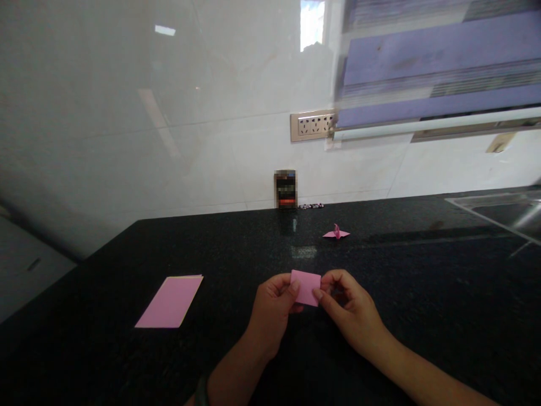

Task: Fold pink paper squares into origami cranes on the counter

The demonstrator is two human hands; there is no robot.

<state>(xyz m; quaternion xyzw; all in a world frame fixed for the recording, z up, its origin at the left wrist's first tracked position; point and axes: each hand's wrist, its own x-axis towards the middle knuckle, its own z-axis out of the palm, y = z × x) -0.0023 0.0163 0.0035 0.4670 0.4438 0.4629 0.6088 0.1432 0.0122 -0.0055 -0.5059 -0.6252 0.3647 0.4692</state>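
A small folded pink paper (pixel 306 287) is held just above the black counter (pixel 422 293), between both my hands. My left hand (pixel 273 310) pinches its left edge with thumb and fingers closed. My right hand (pixel 349 307) pinches its right edge the same way. A stack of flat pink paper sheets (pixel 170 301) lies on the counter to the left. Farther back sits a finished pink folded paper figure (pixel 336 233).
A small dark box (pixel 285 190) stands against the white tiled wall, with tiny beads beside it. A wall socket strip (pixel 313 125) is above. A sink (pixel 502 211) is set in the counter at the far right. The counter's left edge runs diagonally.
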